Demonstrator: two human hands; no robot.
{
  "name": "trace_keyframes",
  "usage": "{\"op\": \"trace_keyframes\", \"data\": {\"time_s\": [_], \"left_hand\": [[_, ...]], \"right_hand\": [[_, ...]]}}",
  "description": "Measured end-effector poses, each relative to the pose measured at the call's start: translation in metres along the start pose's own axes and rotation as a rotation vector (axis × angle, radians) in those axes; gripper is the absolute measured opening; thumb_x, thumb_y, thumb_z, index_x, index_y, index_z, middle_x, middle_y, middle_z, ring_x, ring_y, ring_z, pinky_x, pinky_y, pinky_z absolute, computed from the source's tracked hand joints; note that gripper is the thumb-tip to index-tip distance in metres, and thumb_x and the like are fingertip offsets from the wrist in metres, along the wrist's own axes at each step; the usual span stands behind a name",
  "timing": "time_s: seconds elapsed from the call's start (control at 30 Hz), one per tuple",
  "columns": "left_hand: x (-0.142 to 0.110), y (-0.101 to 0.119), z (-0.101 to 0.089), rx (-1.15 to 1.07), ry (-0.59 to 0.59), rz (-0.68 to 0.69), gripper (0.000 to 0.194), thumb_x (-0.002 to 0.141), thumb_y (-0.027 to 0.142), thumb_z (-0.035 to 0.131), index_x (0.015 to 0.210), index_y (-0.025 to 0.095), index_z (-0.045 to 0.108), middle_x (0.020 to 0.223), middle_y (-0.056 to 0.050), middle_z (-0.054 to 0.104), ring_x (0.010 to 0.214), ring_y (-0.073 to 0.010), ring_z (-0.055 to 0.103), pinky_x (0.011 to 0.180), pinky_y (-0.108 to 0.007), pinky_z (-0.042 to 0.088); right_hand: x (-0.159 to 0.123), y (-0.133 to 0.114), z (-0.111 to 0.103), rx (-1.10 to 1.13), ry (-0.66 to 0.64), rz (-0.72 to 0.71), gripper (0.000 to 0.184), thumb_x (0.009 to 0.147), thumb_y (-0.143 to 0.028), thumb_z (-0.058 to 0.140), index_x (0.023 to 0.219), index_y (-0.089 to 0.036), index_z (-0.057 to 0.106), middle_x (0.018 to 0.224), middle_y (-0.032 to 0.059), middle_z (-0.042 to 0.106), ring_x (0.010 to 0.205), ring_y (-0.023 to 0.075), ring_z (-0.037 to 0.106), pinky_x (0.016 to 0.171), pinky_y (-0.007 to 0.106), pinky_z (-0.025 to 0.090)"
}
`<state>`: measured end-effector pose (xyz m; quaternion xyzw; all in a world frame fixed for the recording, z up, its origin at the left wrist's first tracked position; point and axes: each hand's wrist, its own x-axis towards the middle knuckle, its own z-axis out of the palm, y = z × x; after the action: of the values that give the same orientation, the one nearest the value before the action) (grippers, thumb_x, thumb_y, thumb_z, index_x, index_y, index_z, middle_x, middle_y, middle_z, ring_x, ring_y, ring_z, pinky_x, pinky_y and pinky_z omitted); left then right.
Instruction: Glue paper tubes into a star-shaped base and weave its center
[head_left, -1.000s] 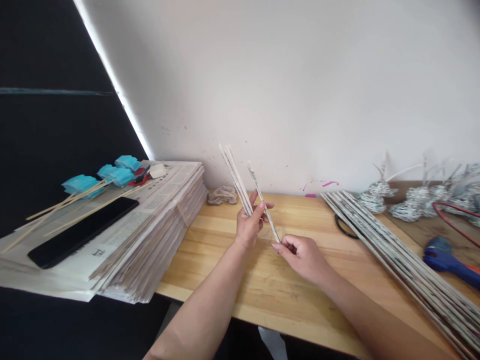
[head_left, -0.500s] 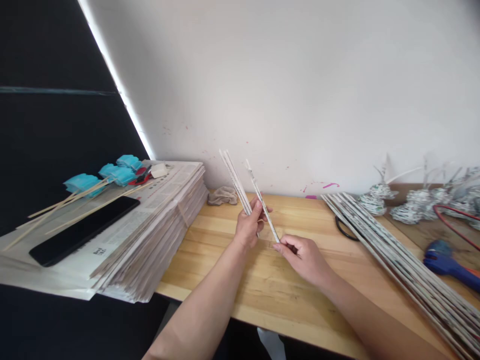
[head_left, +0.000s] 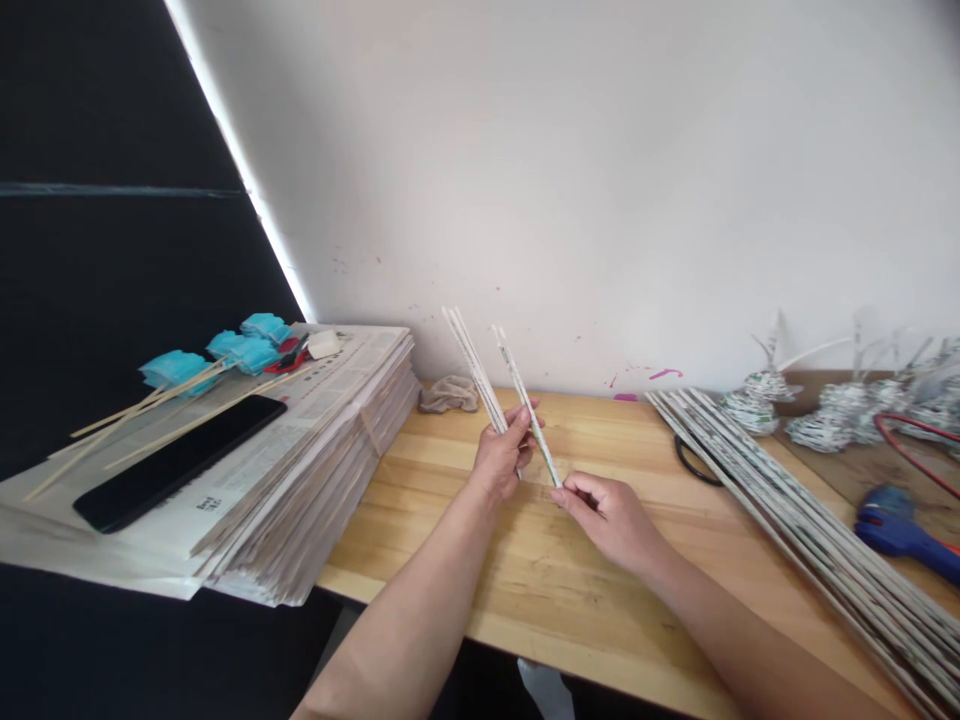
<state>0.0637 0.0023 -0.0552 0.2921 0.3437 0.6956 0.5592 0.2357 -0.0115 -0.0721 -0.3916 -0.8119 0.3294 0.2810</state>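
Note:
My left hand [head_left: 504, 452] is closed around a few thin rolled-paper sticks [head_left: 477, 368], which tilt up and to the left above the table. Between the thumb and fingers of my right hand [head_left: 604, 510] is the lower end of another rolled-paper stick [head_left: 525, 395], speckled with print. That stick slants upward past my left hand's fingertips; whether they touch it I cannot tell. Both hands are above the wooden table [head_left: 600, 610].
At left, a newspaper stack [head_left: 315, 500] carries a black phone [head_left: 187, 460], wooden sticks [head_left: 150, 400] and blue packets [head_left: 176, 370]. Long paper sticks [head_left: 795, 530] lie at right, beside a blue tool [head_left: 900, 530] and woven paper pieces [head_left: 825, 415]. A crumpled cloth [head_left: 448, 394] rests by the wall.
The view has shifted slightly. The stick in my right hand has come a little nearer my left hand's fingers; both hands keep their holds.

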Motion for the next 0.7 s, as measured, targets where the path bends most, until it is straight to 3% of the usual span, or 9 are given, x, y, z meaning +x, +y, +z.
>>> {"op": "trace_keyframes", "data": {"time_s": [0.2,0.7], "left_hand": [[-0.001,-0.0003,0.0003,0.016,-0.003,0.006,0.05,0.066,0.049,0.081,0.101,0.015,0.072,0.08,-0.004,0.065,0.05,-0.0016,0.045,0.037,-0.013,0.016],[0.0028,0.001,-0.006,-0.064,-0.08,-0.092,0.041,0.067,0.041,0.083,0.096,0.013,0.073,0.08,-0.002,0.062,0.051,-0.0011,0.048,0.034,-0.011,0.018]], "right_hand": [[-0.0001,0.0012,0.0002,-0.002,-0.013,0.001,0.037,0.092,-0.043,0.052,0.064,-0.02,0.044,0.056,-0.0052,0.039,0.054,0.0101,0.034,0.054,0.025,0.026],[-0.0001,0.0005,-0.0014,-0.007,-0.032,0.0,0.037,0.092,-0.044,0.051,0.064,-0.02,0.045,0.057,-0.005,0.042,0.055,0.0104,0.037,0.055,0.025,0.028]]}}
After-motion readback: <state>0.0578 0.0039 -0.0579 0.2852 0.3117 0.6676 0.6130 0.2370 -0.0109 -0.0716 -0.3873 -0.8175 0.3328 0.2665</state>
